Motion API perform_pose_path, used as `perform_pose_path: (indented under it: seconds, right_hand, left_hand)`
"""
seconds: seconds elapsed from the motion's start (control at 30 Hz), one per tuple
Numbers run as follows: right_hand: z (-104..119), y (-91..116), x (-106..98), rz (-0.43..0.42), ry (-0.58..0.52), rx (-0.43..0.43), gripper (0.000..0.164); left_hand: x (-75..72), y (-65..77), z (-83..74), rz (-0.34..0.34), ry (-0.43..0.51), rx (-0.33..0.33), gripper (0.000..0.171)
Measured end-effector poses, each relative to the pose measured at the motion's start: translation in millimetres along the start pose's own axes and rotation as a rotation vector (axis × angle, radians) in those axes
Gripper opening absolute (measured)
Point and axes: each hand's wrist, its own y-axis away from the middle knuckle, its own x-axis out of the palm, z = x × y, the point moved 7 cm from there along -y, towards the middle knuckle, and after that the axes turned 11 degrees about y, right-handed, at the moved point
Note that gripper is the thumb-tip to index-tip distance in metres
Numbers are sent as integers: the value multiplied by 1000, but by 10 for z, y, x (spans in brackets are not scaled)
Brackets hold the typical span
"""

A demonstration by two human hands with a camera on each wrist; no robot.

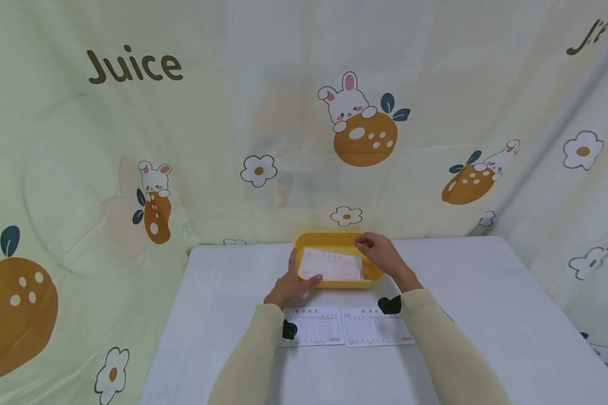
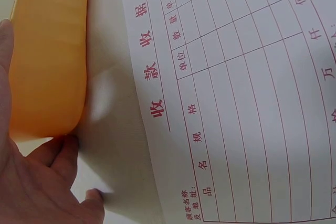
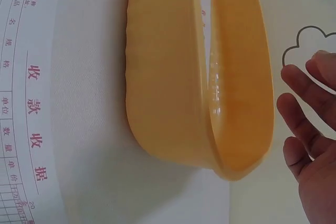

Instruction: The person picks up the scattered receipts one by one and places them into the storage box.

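Note:
A yellow plastic tray [image 1: 344,284] stands at the back of the table with white printed slips [image 1: 330,264] lying in it. My left hand [image 1: 289,286] grips the tray's left end, its thumb at the front rim and fingers along the side. In the left wrist view, fingertips [image 2: 68,153] lie against the tray's lower end. My right hand [image 1: 382,256] is over the tray's right back corner in the head view. Seen from the right wrist, its loosely bent fingers [image 3: 299,116] stand beside the rim and hold nothing.
Two receipt forms with red print lie side by side in front of the tray, a left form [image 1: 316,326] and a right form [image 1: 372,329], partly under the forearms. A white cloth covers the table [image 1: 213,315]. Behind it hangs a patterned curtain [image 1: 208,140].

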Motion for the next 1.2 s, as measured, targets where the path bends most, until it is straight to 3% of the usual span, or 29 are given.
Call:
perform_pose_path:
  seconds: [0.7,1.2]
  right_hand:
    - [-66,291,-235,-25,6,11,28]
    - [-549,725,-389,-2,48,105,35]
  left_hand:
    - [28,-56,46,22,-8,-23,118]
    - [33,-22,20,27,-15,-15,119]
